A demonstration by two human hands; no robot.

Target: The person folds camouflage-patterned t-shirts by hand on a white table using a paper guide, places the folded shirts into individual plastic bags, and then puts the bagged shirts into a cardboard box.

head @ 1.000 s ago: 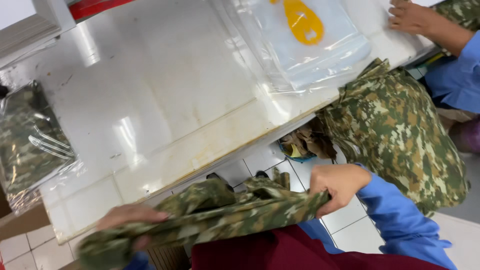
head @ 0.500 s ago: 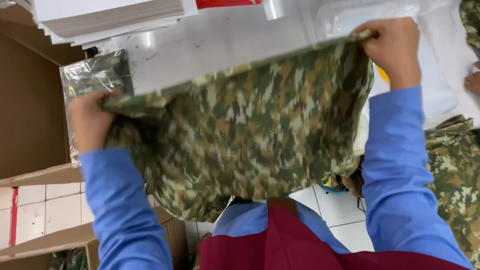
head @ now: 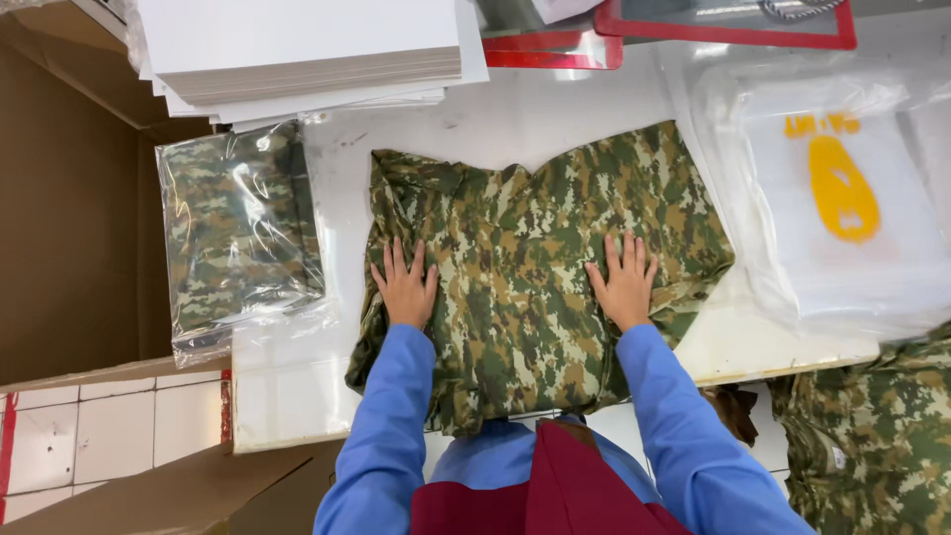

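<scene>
Head view shows left hand [head: 404,285] and right hand [head: 624,281] pressed flat, fingers spread, gripping nothing, on the camouflage garment [head: 525,267]; smoothing outward evenly should clear wrinkles

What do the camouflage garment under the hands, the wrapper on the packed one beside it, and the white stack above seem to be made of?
Camouflage garment: soft woven or knit fabric, matte; it wrinkles and drapes over the table edge under the left hand and right hand.
Wrapper: thin clear plastic film, glossy, with creases and glare.
White stack: probably cardboard or stiff paper sheets; flat layered edges.
</scene>
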